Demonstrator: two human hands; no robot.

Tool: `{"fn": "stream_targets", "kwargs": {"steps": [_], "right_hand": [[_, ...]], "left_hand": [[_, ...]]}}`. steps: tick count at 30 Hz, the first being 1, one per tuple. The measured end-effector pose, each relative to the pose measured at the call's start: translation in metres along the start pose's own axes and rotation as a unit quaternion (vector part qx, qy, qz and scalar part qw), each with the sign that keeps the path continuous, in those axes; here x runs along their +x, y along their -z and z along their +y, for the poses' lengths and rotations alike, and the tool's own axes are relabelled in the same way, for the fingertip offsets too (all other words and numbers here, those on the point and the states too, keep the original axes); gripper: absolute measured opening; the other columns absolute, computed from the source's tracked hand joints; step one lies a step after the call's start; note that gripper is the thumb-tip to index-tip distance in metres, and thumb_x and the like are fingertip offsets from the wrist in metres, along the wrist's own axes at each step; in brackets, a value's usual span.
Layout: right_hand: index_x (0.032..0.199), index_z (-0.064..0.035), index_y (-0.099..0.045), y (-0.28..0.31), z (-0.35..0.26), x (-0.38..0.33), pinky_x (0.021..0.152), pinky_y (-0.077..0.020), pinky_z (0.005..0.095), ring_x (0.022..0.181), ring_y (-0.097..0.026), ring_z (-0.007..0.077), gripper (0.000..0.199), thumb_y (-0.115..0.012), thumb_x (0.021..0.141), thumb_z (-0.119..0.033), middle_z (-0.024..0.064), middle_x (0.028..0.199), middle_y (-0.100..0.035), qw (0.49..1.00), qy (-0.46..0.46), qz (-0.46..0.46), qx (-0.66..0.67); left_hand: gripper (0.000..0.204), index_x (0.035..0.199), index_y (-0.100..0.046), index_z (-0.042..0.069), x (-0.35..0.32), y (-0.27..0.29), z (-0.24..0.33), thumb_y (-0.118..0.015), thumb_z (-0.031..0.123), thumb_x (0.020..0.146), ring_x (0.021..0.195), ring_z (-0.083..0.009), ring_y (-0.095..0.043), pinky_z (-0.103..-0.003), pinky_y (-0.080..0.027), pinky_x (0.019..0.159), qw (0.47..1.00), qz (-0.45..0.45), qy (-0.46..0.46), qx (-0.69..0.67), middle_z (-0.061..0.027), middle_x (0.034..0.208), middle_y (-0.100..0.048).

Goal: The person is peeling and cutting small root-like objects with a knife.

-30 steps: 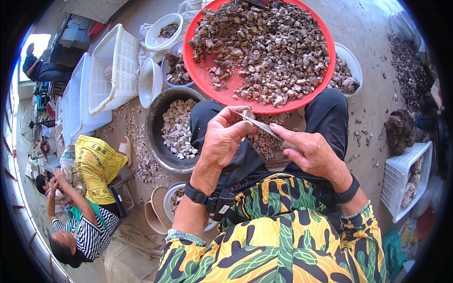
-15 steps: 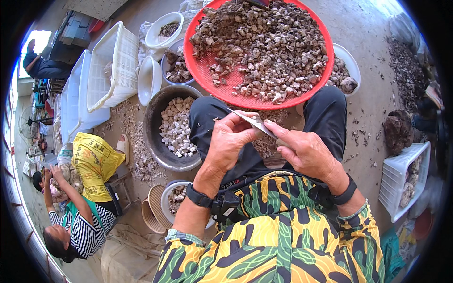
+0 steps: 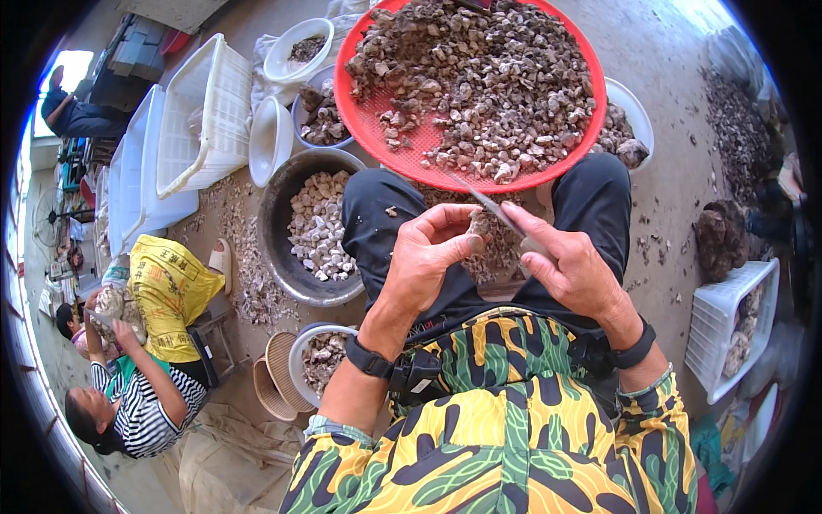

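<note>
Between my knees, my left hand (image 3: 421,264) pinches a small rough brownish chunk (image 3: 481,224) in its fingertips. My right hand (image 3: 572,272) grips a knife (image 3: 491,207); its thin blade slants up and left, close beside the chunk. Whether the edge touches the chunk I cannot tell. Just beyond my hands, a round red perforated tray (image 3: 374,128) carries many dark, rough chunks (image 3: 505,90). Left of my knee stands a dark basin (image 3: 272,218) with pale trimmed pieces (image 3: 318,236) in it.
White bowls (image 3: 268,141), a white crate (image 3: 199,128) and a blue-white bin (image 3: 141,184) stand at the left. A co-worker (image 3: 141,390) sits there by a yellow sack (image 3: 169,287). Another white crate (image 3: 728,330) is at the right. Scraps (image 3: 265,291) litter the floor.
My right hand has shifted slightly right, and the knife blade has swung to a steeper slant. The chunk in my left fingers shows more now. The co-worker's hands have moved lower.
</note>
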State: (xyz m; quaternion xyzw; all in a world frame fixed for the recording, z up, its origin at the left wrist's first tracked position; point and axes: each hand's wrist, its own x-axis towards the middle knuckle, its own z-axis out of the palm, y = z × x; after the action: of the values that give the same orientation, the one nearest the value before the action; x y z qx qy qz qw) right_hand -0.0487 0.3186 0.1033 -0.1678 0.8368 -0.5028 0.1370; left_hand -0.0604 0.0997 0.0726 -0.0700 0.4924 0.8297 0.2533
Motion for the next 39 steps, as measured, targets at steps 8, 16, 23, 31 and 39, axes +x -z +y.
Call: {"fn": "stream_targets", "kwargs": {"steps": [8,16,23,31,39], "right_hand": [[0.143,-0.0043,-0.036,0.005,-0.016,-0.001,0.075,-0.0496,0.0416,0.086,-0.062,0.0424,0.064,-0.059,0.084,-0.008,0.0264,0.107,-0.062,0.996,-0.045,-0.075,0.027],[0.142,-0.0022,-0.038,-0.006,0.003,-0.005,0.068,-0.0491,0.0372,0.070,-0.064,0.0324,0.062,-0.057,0.083,-0.007,0.0200,0.083,-0.062,0.994,0.018,-0.041,0.098],[0.144,-0.0021,-0.037,0.007,-0.010,-0.003,0.049,-0.0367,0.0198,0.053,-0.043,0.0033,0.058,-0.050,0.088,-0.011,-0.0045,0.066,-0.049,0.910,-0.140,-0.128,0.369],[0.145,0.0002,-0.034,0.006,-0.002,-0.005,0.043,-0.0321,0.0172,0.047,-0.040,0.0028,0.059,-0.051,0.092,-0.020,-0.0031,0.063,-0.048,0.861,-0.149,-0.141,0.465],[0.145,0.0007,-0.033,0.005,-0.004,-0.005,0.044,-0.0319,0.0174,0.047,-0.038,0.0030,0.060,-0.051,0.092,-0.020,-0.0032,0.062,-0.046,0.843,-0.146,-0.142,0.497]], "left_hand": [[0.032,0.114,-0.059,-0.003,0.000,0.004,-0.007,-0.068,0.000,0.083,0.098,-0.0177,-0.063,-0.032,-0.051,0.090,1.000,-0.020,-0.007,0.008,-0.0107,0.108,-0.065],[0.030,0.112,-0.061,-0.003,0.002,0.008,-0.008,-0.068,-0.002,0.083,0.098,-0.0176,-0.063,-0.033,-0.052,0.089,0.998,-0.051,-0.024,0.009,-0.0102,0.107,-0.065],[0.030,0.113,-0.061,-0.005,-0.003,0.009,-0.009,-0.066,0.005,0.086,0.090,-0.0219,-0.065,-0.032,-0.053,0.080,0.992,-0.073,-0.013,-0.101,-0.0140,0.102,-0.067],[0.030,0.115,-0.060,-0.006,-0.002,0.013,-0.012,-0.063,0.010,0.090,0.088,-0.0211,-0.067,-0.030,-0.054,0.075,0.982,-0.110,0.006,-0.151,-0.0133,0.103,-0.067],[0.032,0.118,-0.058,-0.006,0.000,0.014,-0.019,-0.061,0.011,0.091,0.078,-0.0203,-0.064,-0.029,-0.054,0.071,0.960,-0.150,-0.019,-0.235,-0.0179,0.098,-0.065]]}}
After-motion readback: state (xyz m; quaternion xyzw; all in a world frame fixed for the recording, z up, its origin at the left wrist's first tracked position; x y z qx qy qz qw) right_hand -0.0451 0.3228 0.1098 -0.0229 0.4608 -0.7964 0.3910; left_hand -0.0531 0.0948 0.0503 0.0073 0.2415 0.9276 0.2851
